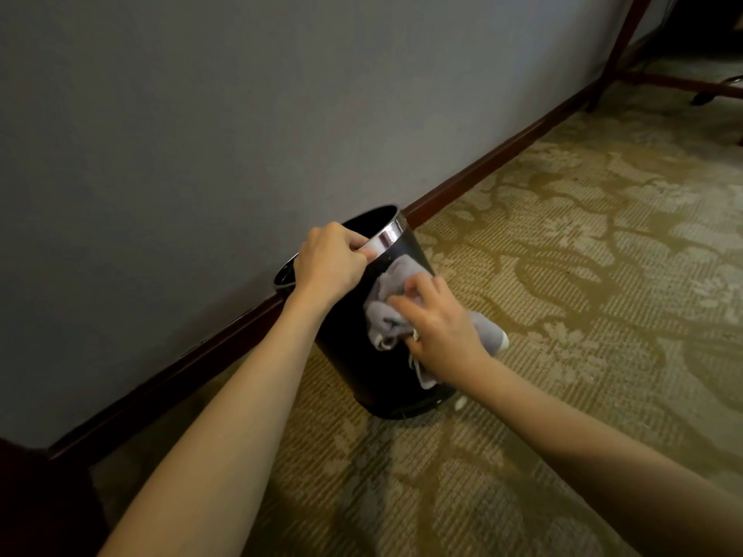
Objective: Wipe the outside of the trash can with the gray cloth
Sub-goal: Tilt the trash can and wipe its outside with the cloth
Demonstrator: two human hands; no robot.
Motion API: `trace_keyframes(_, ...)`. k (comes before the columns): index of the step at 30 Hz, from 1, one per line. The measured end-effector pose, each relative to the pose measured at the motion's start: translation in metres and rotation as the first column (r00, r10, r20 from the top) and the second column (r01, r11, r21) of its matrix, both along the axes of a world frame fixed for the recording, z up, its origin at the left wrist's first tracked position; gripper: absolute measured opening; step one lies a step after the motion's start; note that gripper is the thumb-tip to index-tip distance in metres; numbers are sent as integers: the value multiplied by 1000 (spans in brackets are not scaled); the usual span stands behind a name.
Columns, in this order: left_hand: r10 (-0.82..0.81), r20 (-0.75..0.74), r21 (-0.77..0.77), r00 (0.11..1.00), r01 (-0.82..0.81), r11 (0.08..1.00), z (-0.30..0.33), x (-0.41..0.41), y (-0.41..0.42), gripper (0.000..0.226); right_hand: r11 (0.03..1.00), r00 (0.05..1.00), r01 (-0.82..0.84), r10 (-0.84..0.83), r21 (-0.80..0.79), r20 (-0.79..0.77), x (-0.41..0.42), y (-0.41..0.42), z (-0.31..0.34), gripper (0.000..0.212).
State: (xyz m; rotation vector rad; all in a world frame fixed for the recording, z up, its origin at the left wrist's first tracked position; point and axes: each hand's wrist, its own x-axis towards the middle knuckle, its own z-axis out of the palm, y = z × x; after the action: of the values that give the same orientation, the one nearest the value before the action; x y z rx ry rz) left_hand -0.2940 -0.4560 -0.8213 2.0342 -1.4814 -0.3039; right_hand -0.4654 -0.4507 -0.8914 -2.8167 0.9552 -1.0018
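Gray wall (201, 114) fills the left, dark wood baseboard (169, 375) running along its foot. Black trash can (362, 363) with a chrome rim band (388, 235) stands on the patterned carpet (563, 275), close to the baseboard and tipped, mouth leaning toward the wall.

Left hand (327, 261) grips the rim, fingers (358, 245) curled closed over the chrome band and thumb on the outside, steadying the can.

Right hand (442, 327) presses the gray cloth (392, 299) against the can's outer side wall, fingers (418, 287) loosely bent and spread over the bunched cloth, not a tight fist. One end of the cloth sticks out to the right past the hand, and a bit hangs below.

Wooden furniture legs (615, 46) at far right, well apart.

Judgement: mid-wipe on the near side.

Risks:
- The can is tilted and held only at the rim, so a hard push with the cloth could slide it on the carpet or spin it out of the left hand.
- The loose cloth could bunch up and skip patches.
- The wall-facing side is easily missed unless the can is turned.
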Motion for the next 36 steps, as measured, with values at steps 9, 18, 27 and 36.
trace_keyframes(9,-15,-95,-19,995,13,1000,-4,12,1,15,232,492,-833,727,503,480,-25,16,-31,77)
trace_keyframes(18,-53,-25,-25,998,53,998,-4,7,0,11,998,989,34,-25,-54,147,5,-33,20,33)
trace_keyframes(27,-54,-11,15,998,54,998,-5,14,1,16,998,995,28,-22,-62,101,16,2,5,24)
trace_keyframes(36,-89,-81,-34,993,87,996,-8,22,5,13,952,934,-276,234,-130,-270,36,27,-14,14)
